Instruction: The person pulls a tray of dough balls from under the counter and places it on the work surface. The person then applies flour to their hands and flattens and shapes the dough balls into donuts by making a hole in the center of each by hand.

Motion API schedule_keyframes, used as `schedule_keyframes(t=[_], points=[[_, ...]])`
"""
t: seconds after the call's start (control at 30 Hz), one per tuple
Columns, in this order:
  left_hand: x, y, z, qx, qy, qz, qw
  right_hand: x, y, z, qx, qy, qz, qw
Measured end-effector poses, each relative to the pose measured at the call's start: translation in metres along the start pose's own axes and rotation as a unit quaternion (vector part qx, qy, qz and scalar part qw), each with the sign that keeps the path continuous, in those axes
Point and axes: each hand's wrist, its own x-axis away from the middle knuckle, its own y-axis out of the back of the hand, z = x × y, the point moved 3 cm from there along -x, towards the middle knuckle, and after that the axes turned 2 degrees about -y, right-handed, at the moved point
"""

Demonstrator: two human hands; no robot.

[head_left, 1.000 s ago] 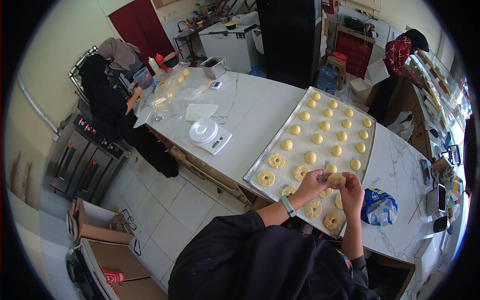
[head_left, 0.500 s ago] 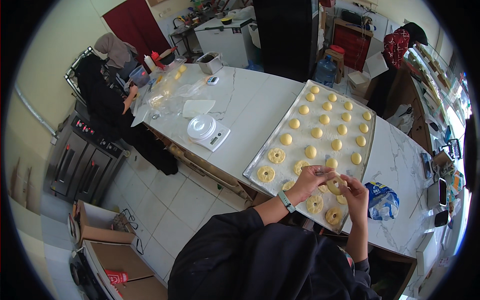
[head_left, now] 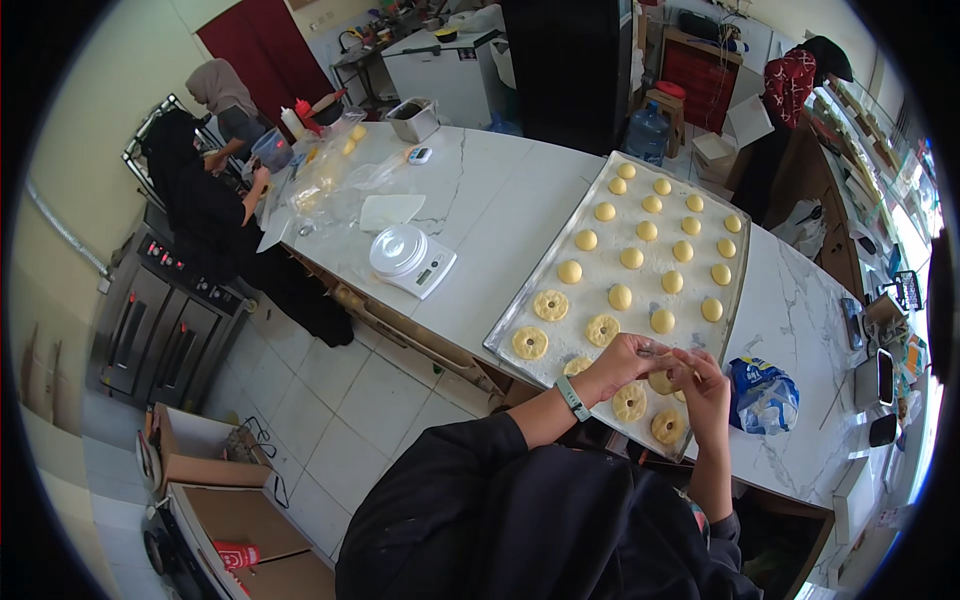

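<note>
Over the near end of a large metal baking tray, my left hand and my right hand meet with fingers pinched. Between them is a piece of pale yellow dough, seen as a ring a moment earlier and now partly hidden by my fingers. Rows of smooth round dough balls fill the far and middle parts of the tray. Flattened dough rings with a small centre hole lie around and beneath my hands. Another dough ring sits at the tray's near right corner.
A crumpled blue-and-white plastic bag lies right of the tray. On the marble-patterned counter stand a white kitchen scale, a smaller scale and a metal tin. Two people work at the far left, another person at the far right.
My hands have drawn closer together and the dough ring has turned, so its open hole no longer shows. The view has shifted slightly.
</note>
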Motion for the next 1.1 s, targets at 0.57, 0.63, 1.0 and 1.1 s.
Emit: schedule_keyframes(t=[0.57,0.63,1.0,1.1], points=[[0.004,-0.001,-0.001,-0.01,-0.009,0.016,1.0,0.004,0.005,0.004,-0.007,-0.073,0.003,0.997],[0.003,0.007,-0.004,0.019,-0.026,-0.05,0.998,0.001,0.008,-0.002,-0.004,-0.089,0.042,0.995],[0.002,0.004,-0.006,0.06,0.038,-0.037,0.997,0.001,0.021,-0.009,-0.049,-0.109,0.003,0.993],[-0.001,0.003,0.004,0.009,0.06,0.022,0.998,0.004,0.014,-0.007,-0.065,-0.11,0.054,0.99]])
